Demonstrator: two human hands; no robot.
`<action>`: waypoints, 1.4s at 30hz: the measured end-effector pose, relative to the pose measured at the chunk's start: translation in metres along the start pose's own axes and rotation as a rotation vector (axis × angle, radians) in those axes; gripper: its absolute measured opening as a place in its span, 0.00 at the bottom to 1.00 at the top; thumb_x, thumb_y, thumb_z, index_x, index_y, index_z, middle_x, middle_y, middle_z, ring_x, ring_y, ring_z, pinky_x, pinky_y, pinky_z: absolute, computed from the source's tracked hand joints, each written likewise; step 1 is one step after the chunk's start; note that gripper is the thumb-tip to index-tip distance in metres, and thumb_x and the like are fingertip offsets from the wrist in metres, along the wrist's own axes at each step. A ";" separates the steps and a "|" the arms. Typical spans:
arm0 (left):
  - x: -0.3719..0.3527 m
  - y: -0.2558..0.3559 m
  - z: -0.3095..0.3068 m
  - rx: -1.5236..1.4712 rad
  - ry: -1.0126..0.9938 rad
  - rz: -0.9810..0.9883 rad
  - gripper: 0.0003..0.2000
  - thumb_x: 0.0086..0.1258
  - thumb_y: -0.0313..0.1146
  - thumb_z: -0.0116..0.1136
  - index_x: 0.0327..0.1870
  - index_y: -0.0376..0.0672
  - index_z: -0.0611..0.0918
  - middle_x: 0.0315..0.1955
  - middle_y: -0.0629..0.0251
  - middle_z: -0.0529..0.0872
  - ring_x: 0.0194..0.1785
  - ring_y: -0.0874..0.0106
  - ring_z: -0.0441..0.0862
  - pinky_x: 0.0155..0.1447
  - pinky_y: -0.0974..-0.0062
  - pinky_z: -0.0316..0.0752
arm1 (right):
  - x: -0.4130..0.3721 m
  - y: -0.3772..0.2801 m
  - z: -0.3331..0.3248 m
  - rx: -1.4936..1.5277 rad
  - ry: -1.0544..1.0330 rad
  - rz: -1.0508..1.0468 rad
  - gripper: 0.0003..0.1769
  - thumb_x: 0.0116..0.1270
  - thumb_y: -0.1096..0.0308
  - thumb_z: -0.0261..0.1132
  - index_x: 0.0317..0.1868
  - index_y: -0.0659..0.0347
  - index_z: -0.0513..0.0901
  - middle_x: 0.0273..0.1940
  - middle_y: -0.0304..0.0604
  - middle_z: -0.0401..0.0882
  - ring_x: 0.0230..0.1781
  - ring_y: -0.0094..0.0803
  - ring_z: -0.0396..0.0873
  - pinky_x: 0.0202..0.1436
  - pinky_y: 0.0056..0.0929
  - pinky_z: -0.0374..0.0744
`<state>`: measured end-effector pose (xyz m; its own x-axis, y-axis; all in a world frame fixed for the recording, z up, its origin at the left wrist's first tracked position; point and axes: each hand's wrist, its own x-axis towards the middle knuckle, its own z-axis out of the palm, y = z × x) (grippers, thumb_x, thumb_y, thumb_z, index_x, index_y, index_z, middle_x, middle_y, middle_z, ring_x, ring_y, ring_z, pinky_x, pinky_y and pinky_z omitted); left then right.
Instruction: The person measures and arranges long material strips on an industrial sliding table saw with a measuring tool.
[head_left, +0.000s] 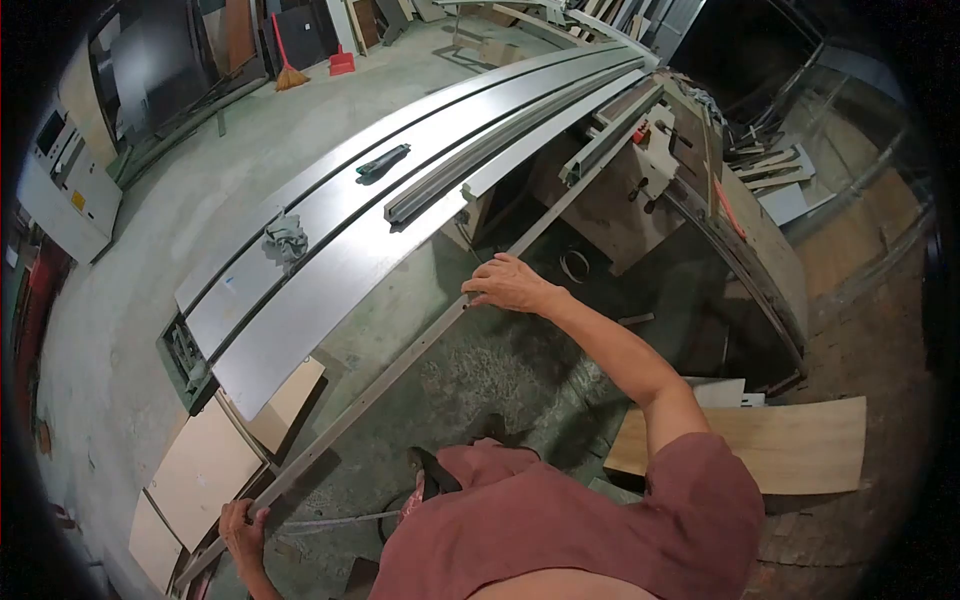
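Note:
A long, narrow grey bar [370, 396], which looks like metal with small holes along it, runs diagonally from the lower left toward the upper right. Near its lower end my left hand [243, 532] is closed around it. Farther up, my right hand [511, 284] grips the same bar from above, fingers curled over its edge. Past the right hand, the bar reaches toward a metal channel piece [615, 138] on the bench at the right. Beside the bar lies a long silver sliding table [310, 345] with two dark grooves.
On the silver table rest a grey rag [287, 238], a dark green tool [384, 163] and a long aluminium profile [440, 185]. Pale boards [200, 455] lie at lower left, a wooden board [790, 445] at right. A broom [288, 76] and red dustpan [342, 62] stand behind.

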<state>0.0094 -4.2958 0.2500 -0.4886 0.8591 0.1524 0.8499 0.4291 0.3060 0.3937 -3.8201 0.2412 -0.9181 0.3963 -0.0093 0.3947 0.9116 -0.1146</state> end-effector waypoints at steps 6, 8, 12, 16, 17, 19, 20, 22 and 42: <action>-0.011 0.021 -0.010 0.001 -0.139 -0.158 0.19 0.44 0.35 0.70 0.30 0.37 0.71 0.27 0.57 0.73 0.31 0.57 0.71 0.35 0.66 0.66 | -0.004 -0.011 0.000 -0.092 0.159 -0.041 0.18 0.52 0.56 0.68 0.42 0.51 0.76 0.37 0.39 0.74 0.43 0.37 0.75 0.52 0.36 0.69; -0.016 0.018 -0.010 0.024 -0.145 -0.170 0.20 0.44 0.33 0.70 0.34 0.38 0.72 0.27 0.57 0.73 0.31 0.57 0.72 0.35 0.66 0.66 | -0.006 -0.009 0.003 -0.075 0.173 -0.066 0.18 0.52 0.55 0.68 0.42 0.51 0.76 0.37 0.40 0.73 0.42 0.38 0.75 0.52 0.36 0.69; -0.020 0.012 -0.004 -0.001 -0.058 -0.056 0.19 0.49 0.40 0.68 0.33 0.38 0.73 0.25 0.57 0.73 0.31 0.57 0.73 0.34 0.66 0.66 | -0.009 -0.008 -0.001 0.050 0.158 -0.061 0.19 0.54 0.52 0.66 0.41 0.54 0.76 0.36 0.41 0.73 0.42 0.40 0.74 0.52 0.37 0.70; -0.017 0.013 0.008 -0.003 0.018 0.007 0.22 0.54 0.52 0.62 0.29 0.38 0.75 0.24 0.58 0.74 0.29 0.58 0.74 0.33 0.65 0.67 | -0.018 -0.002 -0.007 0.100 0.125 -0.042 0.19 0.56 0.50 0.64 0.41 0.55 0.76 0.37 0.41 0.74 0.42 0.41 0.74 0.53 0.40 0.69; -0.015 0.014 0.012 0.010 0.043 0.032 0.24 0.55 0.56 0.59 0.28 0.38 0.76 0.24 0.58 0.74 0.28 0.58 0.74 0.32 0.65 0.67 | -0.022 0.002 -0.010 0.116 0.089 0.000 0.20 0.57 0.50 0.63 0.41 0.55 0.77 0.38 0.41 0.74 0.43 0.41 0.74 0.55 0.41 0.68; -0.010 0.019 0.021 0.021 0.041 0.044 0.24 0.55 0.56 0.59 0.29 0.38 0.76 0.24 0.59 0.75 0.28 0.58 0.74 0.32 0.65 0.67 | -0.028 0.010 -0.013 0.133 0.049 0.041 0.20 0.58 0.49 0.63 0.41 0.55 0.77 0.38 0.41 0.75 0.44 0.41 0.74 0.56 0.41 0.68; -0.006 0.022 0.025 0.035 0.042 0.060 0.24 0.55 0.56 0.59 0.29 0.38 0.76 0.24 0.59 0.75 0.28 0.59 0.74 0.31 0.65 0.67 | -0.031 0.016 -0.013 0.097 0.080 0.040 0.20 0.58 0.49 0.62 0.42 0.55 0.78 0.39 0.41 0.76 0.45 0.41 0.74 0.58 0.41 0.67; 0.001 0.031 0.031 0.033 0.052 0.069 0.25 0.55 0.56 0.59 0.29 0.37 0.76 0.24 0.59 0.75 0.28 0.59 0.74 0.31 0.65 0.67 | -0.034 0.028 -0.011 0.022 0.108 0.060 0.21 0.59 0.47 0.61 0.44 0.53 0.79 0.42 0.41 0.77 0.49 0.39 0.74 0.62 0.43 0.64; 0.093 0.192 0.111 -0.022 0.101 0.080 0.19 0.52 0.47 0.66 0.32 0.38 0.79 0.27 0.57 0.81 0.31 0.58 0.79 0.35 0.67 0.71 | -0.057 0.216 -0.026 -0.038 0.124 0.237 0.23 0.66 0.44 0.51 0.39 0.56 0.79 0.44 0.43 0.76 0.48 0.40 0.74 0.60 0.45 0.64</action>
<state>0.1489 -4.1024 0.2186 -0.4374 0.8575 0.2708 0.8832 0.3530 0.3089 0.5326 -3.6427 0.2430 -0.7894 0.6072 0.0903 0.6013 0.7944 -0.0858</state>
